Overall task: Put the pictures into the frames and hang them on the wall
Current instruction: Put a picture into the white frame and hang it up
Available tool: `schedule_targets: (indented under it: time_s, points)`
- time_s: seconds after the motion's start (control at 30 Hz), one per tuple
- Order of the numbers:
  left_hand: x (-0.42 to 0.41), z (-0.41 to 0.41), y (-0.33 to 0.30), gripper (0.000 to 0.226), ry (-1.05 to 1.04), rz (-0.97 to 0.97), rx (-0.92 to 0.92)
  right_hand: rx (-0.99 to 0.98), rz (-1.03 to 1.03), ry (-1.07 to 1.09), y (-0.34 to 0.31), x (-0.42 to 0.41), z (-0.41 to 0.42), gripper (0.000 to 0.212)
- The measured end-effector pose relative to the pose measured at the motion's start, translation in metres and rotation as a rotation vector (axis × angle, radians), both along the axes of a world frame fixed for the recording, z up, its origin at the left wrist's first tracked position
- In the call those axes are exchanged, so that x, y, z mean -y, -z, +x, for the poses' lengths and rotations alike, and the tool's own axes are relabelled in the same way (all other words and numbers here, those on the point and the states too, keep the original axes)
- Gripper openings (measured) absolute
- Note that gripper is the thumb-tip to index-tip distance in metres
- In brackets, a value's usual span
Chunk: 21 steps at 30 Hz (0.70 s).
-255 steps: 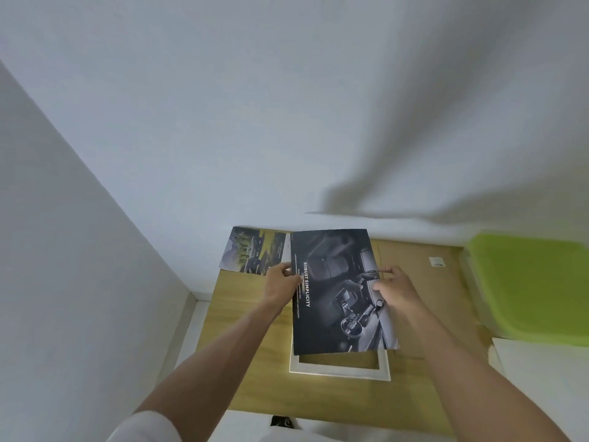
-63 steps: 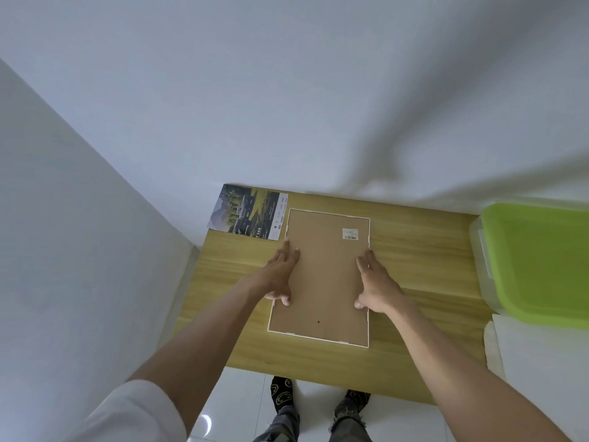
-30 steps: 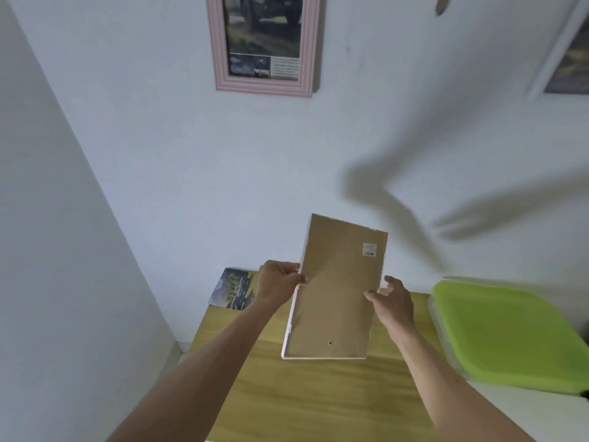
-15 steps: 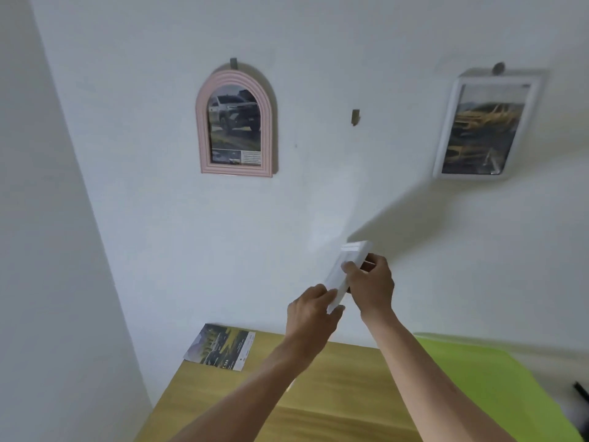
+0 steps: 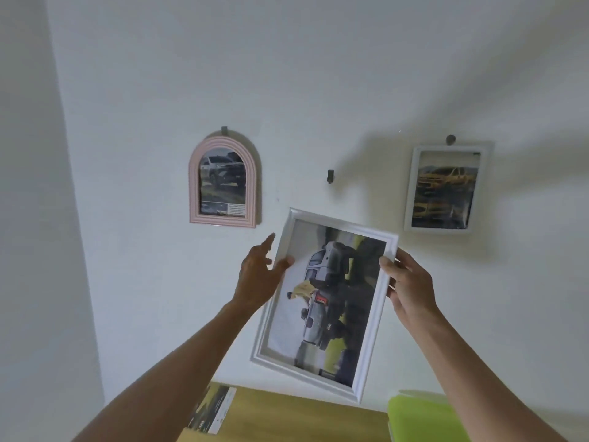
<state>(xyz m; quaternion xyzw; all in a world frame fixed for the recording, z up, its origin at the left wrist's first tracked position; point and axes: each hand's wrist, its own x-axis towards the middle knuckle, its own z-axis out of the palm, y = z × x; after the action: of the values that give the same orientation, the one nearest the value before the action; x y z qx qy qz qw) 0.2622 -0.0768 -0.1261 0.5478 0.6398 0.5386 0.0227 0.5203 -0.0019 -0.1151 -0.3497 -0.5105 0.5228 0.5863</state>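
I hold a white rectangular frame point(image 5: 325, 298) in the air before the wall, its front toward me and tilted a little to the right. It holds a picture of a grey car, lying sideways. My left hand point(image 5: 259, 272) grips the frame's left edge with the thumb on the front. My right hand point(image 5: 406, 282) grips its right edge. A bare dark hook point(image 5: 330, 176) sticks out of the wall just above the frame. A pink arched frame point(image 5: 223, 183) hangs to the left and a white frame point(image 5: 444, 188) with a yellow car picture hangs to the right.
Below the frame lies a wooden table point(image 5: 293, 419) against the wall. A loose printed picture point(image 5: 212, 408) lies at its left back corner. A green-lidded plastic box point(image 5: 424, 419) stands at the right. A side wall closes in on the left.
The frame was lifted off the table with its brown back toward me, raised to the wall and turned round. Its picture side now faces me, and my view has tilted upward.
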Motion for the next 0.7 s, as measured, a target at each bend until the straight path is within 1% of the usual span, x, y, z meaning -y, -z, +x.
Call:
schedule_targets:
  time_s: [0.07,0.13,0.2,0.27,0.3,0.37,0.47,0.7]
  points:
    - [-0.004,-0.008,-0.016,0.040,0.102,0.030,0.057,0.007,0.036,-0.027,-0.013,-0.011,-0.003,0.020]
    - [-0.012,-0.014,-0.026,0.027,0.119,0.057,0.112,0.032,0.078,-0.030,-0.023,-0.025,-0.009,0.021]
    - [-0.023,-0.022,-0.036,0.024,0.161,0.058,0.202,0.060,0.118,0.008,-0.033,-0.040,-0.017,0.031]
    - [-0.037,-0.034,-0.046,0.029,0.209,0.021,0.292,0.102,0.160,0.069,-0.043,-0.055,-0.025,0.043]
    - [-0.044,-0.040,-0.052,0.030,0.226,0.005,0.317,0.132,0.191,0.092,-0.048,-0.062,-0.028,0.046]
    - [-0.058,-0.049,-0.063,0.028,0.251,-0.014,0.328,0.209,0.259,0.128,-0.057,-0.077,-0.035,0.046]
    - [-0.080,-0.056,-0.078,0.021,0.240,-0.026,0.290,0.316,0.340,0.209,-0.066,-0.098,-0.042,0.046]
    - [-0.135,-0.064,-0.095,0.017,0.209,-0.063,0.223,0.357,0.336,0.280,-0.082,-0.138,-0.054,0.044]
